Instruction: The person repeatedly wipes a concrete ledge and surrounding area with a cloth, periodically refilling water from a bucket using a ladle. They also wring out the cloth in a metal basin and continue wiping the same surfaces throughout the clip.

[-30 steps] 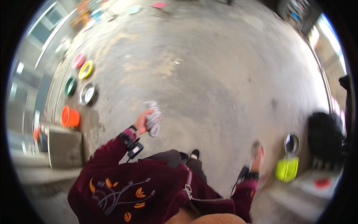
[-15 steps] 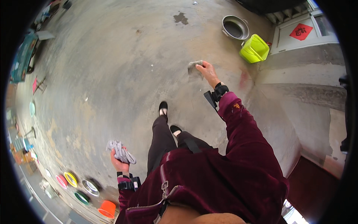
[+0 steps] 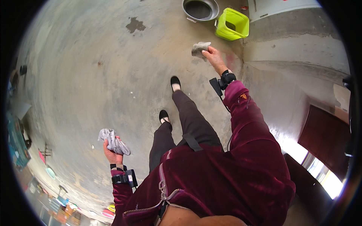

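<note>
My left hand (image 3: 112, 153) is closed round a crumpled, pale lilac-grey cloth (image 3: 113, 141), whose folds bulge out above the fingers. Out ahead on the right, my right hand (image 3: 214, 57) pinches the edge of a smaller grey cloth (image 3: 199, 49) between thumb and fingers, and the rest of it hangs off to the left. Beyond that cloth stand a lime-green square bucket (image 3: 232, 25) and a round metal basin (image 3: 200, 10) with dark contents, both on the concrete floor. Neither hand touches them.
A wall (image 3: 290, 49) with a ledge runs along the right, with a dark red panel (image 3: 327, 137) lower down. A wet patch (image 3: 135, 25) marks the concrete. At the far left are a green cart (image 3: 17, 139), a small pink-topped stool (image 3: 42, 156) and several basins.
I have stepped and turned: the bucket and basin now appear nearer, farther left and higher, and the left-side basins have slid toward the lower rim. Both cloths stay in my hands.
</note>
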`<action>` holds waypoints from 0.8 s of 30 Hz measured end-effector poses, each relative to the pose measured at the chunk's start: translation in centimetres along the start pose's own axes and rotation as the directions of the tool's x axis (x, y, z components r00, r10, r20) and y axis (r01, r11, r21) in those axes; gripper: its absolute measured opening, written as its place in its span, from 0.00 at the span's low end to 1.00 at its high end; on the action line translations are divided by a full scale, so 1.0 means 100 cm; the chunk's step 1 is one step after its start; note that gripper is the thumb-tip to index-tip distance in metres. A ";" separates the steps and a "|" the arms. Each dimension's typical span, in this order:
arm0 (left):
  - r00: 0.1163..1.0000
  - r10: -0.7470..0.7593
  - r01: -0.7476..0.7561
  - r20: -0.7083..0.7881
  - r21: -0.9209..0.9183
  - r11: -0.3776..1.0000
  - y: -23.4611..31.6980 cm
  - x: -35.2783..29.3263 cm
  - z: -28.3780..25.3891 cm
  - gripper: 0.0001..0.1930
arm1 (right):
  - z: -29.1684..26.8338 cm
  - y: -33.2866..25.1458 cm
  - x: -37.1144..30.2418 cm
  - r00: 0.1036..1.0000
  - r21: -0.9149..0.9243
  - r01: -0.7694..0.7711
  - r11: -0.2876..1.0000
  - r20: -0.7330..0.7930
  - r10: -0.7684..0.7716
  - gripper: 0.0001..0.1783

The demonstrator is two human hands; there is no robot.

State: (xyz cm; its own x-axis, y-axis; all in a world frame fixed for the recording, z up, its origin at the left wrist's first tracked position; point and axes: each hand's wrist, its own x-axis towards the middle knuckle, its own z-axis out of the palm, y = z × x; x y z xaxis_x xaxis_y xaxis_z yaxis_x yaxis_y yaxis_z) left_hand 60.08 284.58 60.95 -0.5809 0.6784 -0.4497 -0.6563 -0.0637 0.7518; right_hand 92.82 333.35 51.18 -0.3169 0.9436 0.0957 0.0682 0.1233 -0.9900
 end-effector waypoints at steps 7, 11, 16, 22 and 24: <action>0.995 -0.096 0.097 -0.016 0.068 0.993 0.007 -0.035 0.030 0.21 | -0.040 0.011 -0.098 0.977 0.044 -0.202 0.978 -0.057 0.205 0.09; 0.989 -0.148 0.147 0.005 0.115 0.982 0.015 -0.030 0.064 0.21 | -0.064 -0.006 -0.099 0.970 0.097 -0.235 0.967 -0.037 0.240 0.13; 0.975 -0.204 0.187 0.087 0.173 0.967 0.006 -0.061 0.137 0.20 | -0.139 -0.045 -0.077 0.974 0.037 -0.208 0.977 -0.084 0.210 0.13; 0.969 -0.199 0.215 -0.146 0.103 0.971 -0.006 -0.114 0.248 0.21 | -0.275 -0.082 -0.041 0.969 -0.002 -0.238 0.971 -0.064 0.238 0.31; 0.956 -0.292 0.280 0.036 0.198 0.939 0.006 -0.129 0.285 0.20 | -0.299 -0.083 -0.034 0.912 -0.360 -0.306 0.881 -0.376 0.163 0.30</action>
State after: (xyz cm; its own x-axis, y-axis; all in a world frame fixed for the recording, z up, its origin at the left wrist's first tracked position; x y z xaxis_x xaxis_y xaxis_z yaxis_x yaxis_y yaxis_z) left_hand 80.92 296.62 80.93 -0.3463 0.6932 -0.6321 -0.6835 0.2751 0.6761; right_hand 121.65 338.33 62.13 0.0776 0.9964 -0.0349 0.4980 -0.0691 -0.8644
